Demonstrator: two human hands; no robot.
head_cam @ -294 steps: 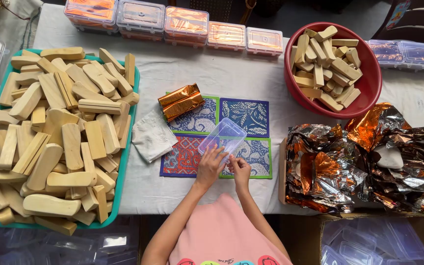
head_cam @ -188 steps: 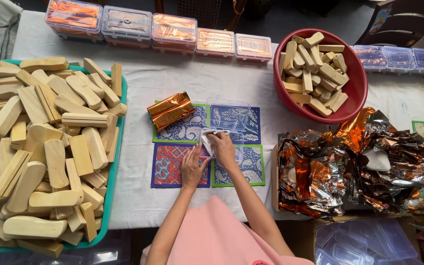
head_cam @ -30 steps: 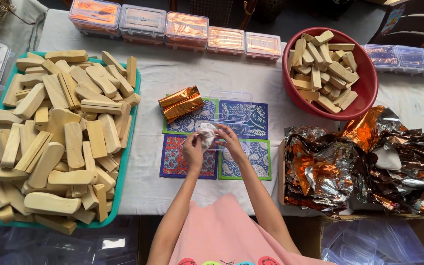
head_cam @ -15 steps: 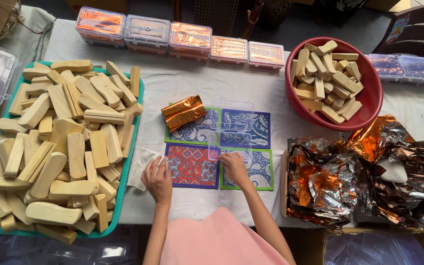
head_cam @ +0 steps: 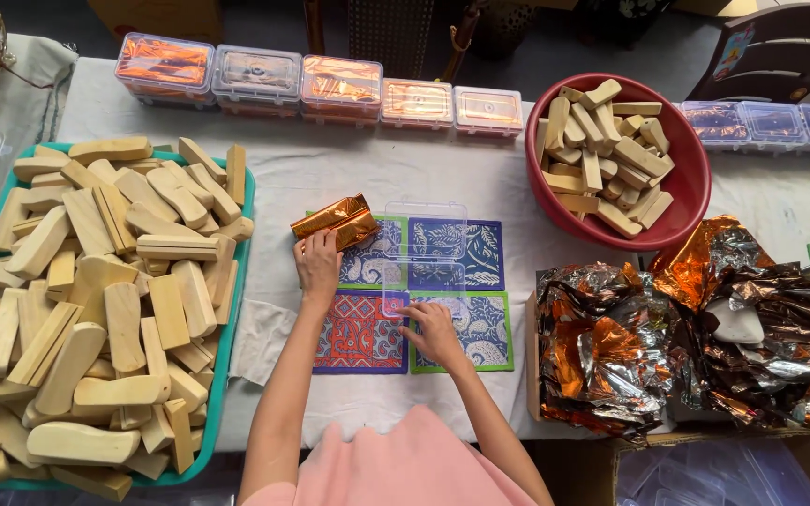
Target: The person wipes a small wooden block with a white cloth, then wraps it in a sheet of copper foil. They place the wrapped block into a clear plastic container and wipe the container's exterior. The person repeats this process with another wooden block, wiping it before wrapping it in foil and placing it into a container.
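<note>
Shiny orange foil wraps a small packet (head_cam: 336, 220) that lies on the counter (head_cam: 424, 164), at the top left corner of four patterned mats (head_cam: 360, 330). The left hand (head_cam: 317, 262) reaches up to it and the fingers touch its near edge — they look loosely spread, not yet closed around it, so it is not picked up.

The right hand (head_cam: 431, 330) rests on the near edge of a clear plastic box (head_cam: 427, 255). The box lies open on the mats, lid flat behind it, and looks empty. The right fingers press down on it lightly and do not grip it.

It looks like the step of getting the foil packet to go into the open box. The next move calls for the left fingers to close around the packet and lift it clear, while the right hand keeps the light box from sliding. The foil is slippery and crinkly — so a gentle, even hold seems best.

A white cloth (head_cam: 260, 328) lies left of the mats. A green tray (head_cam: 241, 281) full of wooden blocks (head_cam: 114, 281) sits further left. A red bowl (head_cam: 696, 178) with more blocks is at the top right, with loose foil sheets (head_cam: 696, 328) below it. Filled boxes (head_cam: 330, 86) stand in a row along the far edge.
</note>
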